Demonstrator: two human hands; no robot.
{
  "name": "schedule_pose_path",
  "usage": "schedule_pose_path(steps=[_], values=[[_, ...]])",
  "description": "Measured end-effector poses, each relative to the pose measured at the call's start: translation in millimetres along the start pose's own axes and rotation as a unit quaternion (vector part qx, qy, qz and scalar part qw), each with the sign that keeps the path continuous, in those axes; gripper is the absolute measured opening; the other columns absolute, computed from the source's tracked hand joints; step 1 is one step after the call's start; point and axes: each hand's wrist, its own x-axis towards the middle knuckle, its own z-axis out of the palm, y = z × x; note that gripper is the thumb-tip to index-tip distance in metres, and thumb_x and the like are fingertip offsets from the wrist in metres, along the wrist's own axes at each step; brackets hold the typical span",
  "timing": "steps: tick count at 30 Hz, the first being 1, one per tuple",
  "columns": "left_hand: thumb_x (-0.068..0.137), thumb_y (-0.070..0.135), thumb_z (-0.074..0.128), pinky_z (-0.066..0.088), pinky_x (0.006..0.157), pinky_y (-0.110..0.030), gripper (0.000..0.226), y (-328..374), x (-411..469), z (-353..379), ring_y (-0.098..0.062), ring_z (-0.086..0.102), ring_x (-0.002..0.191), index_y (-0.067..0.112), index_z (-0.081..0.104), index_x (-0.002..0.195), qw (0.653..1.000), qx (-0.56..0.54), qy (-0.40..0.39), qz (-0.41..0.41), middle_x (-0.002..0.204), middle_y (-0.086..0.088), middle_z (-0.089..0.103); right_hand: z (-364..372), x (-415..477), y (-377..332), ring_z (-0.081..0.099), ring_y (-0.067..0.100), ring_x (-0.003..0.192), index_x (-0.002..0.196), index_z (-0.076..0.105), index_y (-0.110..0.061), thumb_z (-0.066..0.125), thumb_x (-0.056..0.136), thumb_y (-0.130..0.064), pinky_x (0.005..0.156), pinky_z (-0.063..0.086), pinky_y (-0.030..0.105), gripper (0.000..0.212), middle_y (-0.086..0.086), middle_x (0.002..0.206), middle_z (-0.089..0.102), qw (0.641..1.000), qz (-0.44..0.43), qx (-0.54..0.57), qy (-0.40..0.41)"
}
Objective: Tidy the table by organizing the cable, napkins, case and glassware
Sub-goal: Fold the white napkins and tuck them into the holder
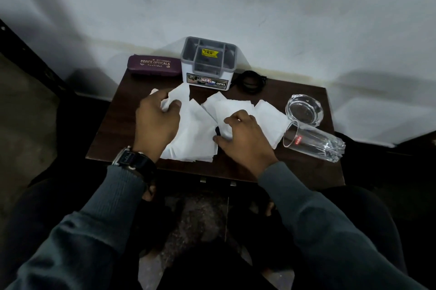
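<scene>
1. Maroon case [153, 65] lies flat at the far left corner of the tabletop [113, 129], gold lettering reading "PRINCE OPTICALS", just beside the organizer box.
2. Left hand [157, 122], wristwatch [132, 160] on the wrist, sits over the left end of the napkins [195, 134]; its grip is pinched closed on a crumpled napkin edge between thumb and fingers.
3. Organizer box [207, 65], white with a grey compartmented top and a yellow sticker, stands at the back centre, against the wall.
4. Napkins are scattered in an overlapping white spread across the middle of the tabletop, from the organizer's front to the near edge.
5. Right hand [245, 141] rests on the right part of the spread, fingers curled down onto the paper; grip closing on napkins, thumb against the sheet's near edge.
6. Black cable [251, 81] lies coiled just right of the organizer, at the back.
7. Glass ashtray [304, 109] sits upright near the right edge.
8. Drinking glass [311, 142], marked "cello", lies on its side in front of the ashtray, mouth toward the napkins and touching them.
</scene>
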Motion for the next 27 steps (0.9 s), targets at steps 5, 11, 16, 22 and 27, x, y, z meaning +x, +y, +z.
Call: schedule_pose_path(steps=[5, 11, 16, 22, 27], values=[[0.095, 0.014, 0.061, 0.057, 0.093, -0.047, 0.026, 2, 0, 3, -0.027, 0.07, 0.103, 0.012, 0.073, 0.117, 0.999, -0.027, -0.01, -0.036, 0.107, -0.009, 0.075, 3, 4, 2, 0.054, 0.034, 0.111, 0.111, 0.069, 0.0, 0.061, 0.096, -0.024, 0.096, 0.049, 0.043, 0.029, 0.013, 0.123, 0.056, 1.0, 0.01, -0.002, 0.003], [0.097, 0.015, 0.064, 0.059, 0.086, -0.026, 0.023, -2, 2, 7, -0.009, 0.072, 0.099, 0.01, 0.071, 0.118, 0.996, -0.072, -0.011, -0.059, 0.115, -0.007, 0.075, -5, 5, 7, 0.065, 0.022, 0.09, 0.091, 0.075, -0.002, 0.058, 0.097, -0.015, 0.075, 0.044, 0.021, 0.021, 0.01, 0.098, 0.071, 0.983, 0.063, 0.144, 0.1], [0.095, 0.012, 0.066, 0.05, 0.056, -0.01, 0.013, -7, 5, 12, 0.008, 0.067, 0.063, 0.019, 0.074, 0.102, 0.988, -0.127, -0.012, -0.088, 0.088, 0.01, 0.074, -13, 1, 9, 0.063, 0.008, 0.071, 0.089, 0.076, -0.014, 0.061, 0.096, -0.026, 0.063, 0.044, 0.015, 0.021, -0.004, 0.074, 0.072, 0.923, 0.159, 0.306, 0.171], [0.094, 0.012, 0.067, 0.059, 0.082, -0.039, 0.022, -5, 4, 15, -0.018, 0.07, 0.083, 0.028, 0.069, 0.079, 0.981, -0.152, -0.027, -0.115, 0.084, 0.004, 0.073, -15, -2, 14, 0.069, 0.012, 0.08, 0.089, 0.078, -0.009, 0.064, 0.096, -0.027, 0.075, 0.052, 0.024, 0.024, 0.004, 0.087, 0.077, 0.944, 0.128, 0.275, 0.129], [0.095, 0.012, 0.067, 0.059, 0.071, -0.028, 0.021, -7, 5, 14, -0.011, 0.071, 0.077, 0.028, 0.07, 0.083, 0.981, -0.155, -0.024, -0.11, 0.078, 0.011, 0.074, -13, -3, 22, 0.056, 0.007, 0.06, 0.077, 0.075, -0.012, 0.067, 0.097, -0.027, 0.07, 0.05, 0.03, 0.027, -0.011, 0.064, 0.067, 0.886, 0.191, 0.401, 0.13]])
